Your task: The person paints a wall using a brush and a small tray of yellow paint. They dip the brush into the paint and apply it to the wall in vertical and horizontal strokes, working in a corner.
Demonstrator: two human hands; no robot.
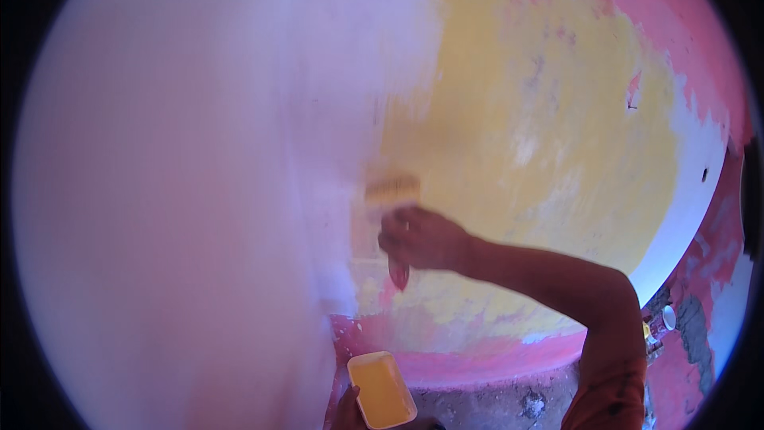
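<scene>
Blurry pale surface takes up pretty much the whole 9 o'clock side of my feed, so close I can't make out any texture. Just past it, near dead centre, the right hand is wrapped round the handle of a wide flat brush, bristles pointing to 12 at the curved-looking wall. It's smeared by motion, so from where I'm sitting I can't tell whether the bristles touch.

Progress-wise, I'd call it well past halfway on the part I can see. Yellow covers the big middle stretch from 1 round to 4 o'clock, but it's patchy, with lighter streaks and bits of old colour peeking through. Not yellow: the white area toward 11 and 12, ragged pink up at 1 to 2, a white strip out at 3 to 4, plus a pink band along the bottom at 5. No idea how much of that is meant to get covered.

Containers: a rounded rectangular tub sits at 6 o'clock with yellow paint in it; can't judge the depth. The left hand grips its 9 o'clock edge, thumb at the rim, other fingers hidden. Out at 4 there's a small white cup-like thing, contents unreadable.
</scene>
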